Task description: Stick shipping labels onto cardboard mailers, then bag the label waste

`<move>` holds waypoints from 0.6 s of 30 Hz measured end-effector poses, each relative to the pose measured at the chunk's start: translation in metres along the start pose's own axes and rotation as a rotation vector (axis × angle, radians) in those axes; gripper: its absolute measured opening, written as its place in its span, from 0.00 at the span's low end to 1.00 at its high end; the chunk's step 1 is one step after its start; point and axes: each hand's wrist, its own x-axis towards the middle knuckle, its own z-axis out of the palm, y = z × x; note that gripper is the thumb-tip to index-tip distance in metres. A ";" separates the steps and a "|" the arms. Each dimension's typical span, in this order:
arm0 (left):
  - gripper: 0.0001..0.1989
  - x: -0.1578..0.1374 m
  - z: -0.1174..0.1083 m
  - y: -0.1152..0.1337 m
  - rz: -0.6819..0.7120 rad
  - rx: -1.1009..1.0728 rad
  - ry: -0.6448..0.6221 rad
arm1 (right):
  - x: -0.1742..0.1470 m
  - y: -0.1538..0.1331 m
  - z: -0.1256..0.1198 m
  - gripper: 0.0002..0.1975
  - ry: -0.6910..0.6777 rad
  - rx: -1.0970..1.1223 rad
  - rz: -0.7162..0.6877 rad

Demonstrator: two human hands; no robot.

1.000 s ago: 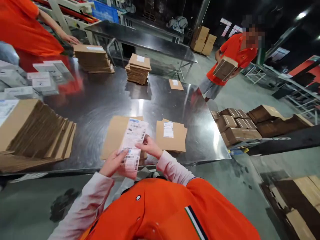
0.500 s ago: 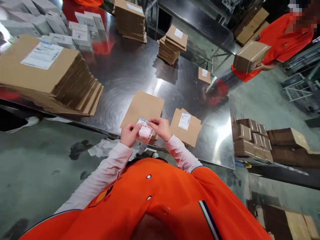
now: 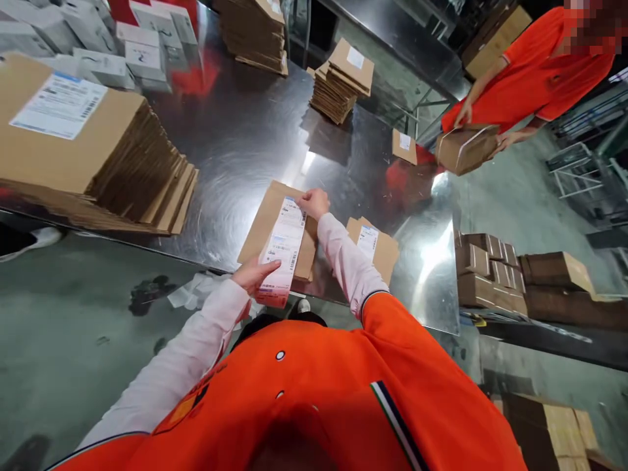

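Both hands on the label strip (image 3: 283, 252), which is stretched lengthwise over a flat cardboard mailer (image 3: 279, 229) at the near edge of the steel bench (image 3: 230, 150). Right hand (image 3: 313, 203) pinches the far end of the strip with fingers curled, pressing it down at the mailer's top right corner. Left hand (image 3: 254, 275) grips the near end, thumb on top, fingers under; that end hangs off the bench edge with its reddish tail (image 3: 267, 299) loose. Risk, as I read it: the strip is long and anchored only at its ends, so uneven tension could skew or wrinkle it on the mailer. The near end is past the mailer edge, so any adhesive there could catch on the bench lip or the sleeve. The mailer sits close to the edge and could slide off under a pull. A second labelled mailer stack (image 3: 373, 245) is just right of the forearm; an elbow sweep could knock it. A co-worker (image 3: 534, 65) with a box (image 3: 464, 147) stands well apart.
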 end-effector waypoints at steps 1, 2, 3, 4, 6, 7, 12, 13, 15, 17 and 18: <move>0.21 0.002 -0.003 -0.003 -0.005 0.013 0.010 | 0.002 0.001 0.002 0.10 0.007 -0.012 0.000; 0.22 0.002 -0.007 -0.008 -0.020 0.032 0.026 | 0.003 0.002 0.004 0.10 0.013 -0.020 -0.001; 0.23 0.001 -0.013 -0.016 -0.037 0.056 0.036 | 0.002 0.003 0.006 0.11 0.016 -0.026 0.003; 0.25 -0.002 -0.019 -0.025 -0.049 0.084 0.045 | 0.001 0.004 0.007 0.12 0.023 -0.033 0.009; 0.29 -0.016 -0.036 -0.048 -0.053 0.147 0.040 | -0.002 0.006 0.010 0.16 0.064 -0.081 -0.002; 0.31 -0.025 -0.046 -0.060 -0.049 0.184 0.041 | -0.004 0.006 0.013 0.20 0.089 -0.131 -0.047; 0.35 -0.062 -0.079 -0.063 -0.045 0.272 0.136 | -0.039 0.004 0.043 0.34 -0.072 -0.486 -0.537; 0.34 -0.061 -0.078 -0.051 -0.017 0.245 0.159 | -0.053 0.005 0.050 0.35 -0.135 -0.528 -0.597; 0.30 -0.049 -0.068 -0.018 0.092 0.186 0.236 | -0.085 0.011 0.059 0.36 -0.254 -0.542 -0.730; 0.23 -0.027 -0.052 0.017 0.243 0.215 0.370 | -0.116 0.024 0.059 0.32 -0.388 -0.462 -0.896; 0.21 -0.014 -0.043 0.032 0.311 0.288 0.443 | -0.128 0.032 0.055 0.29 -0.406 -0.404 -0.908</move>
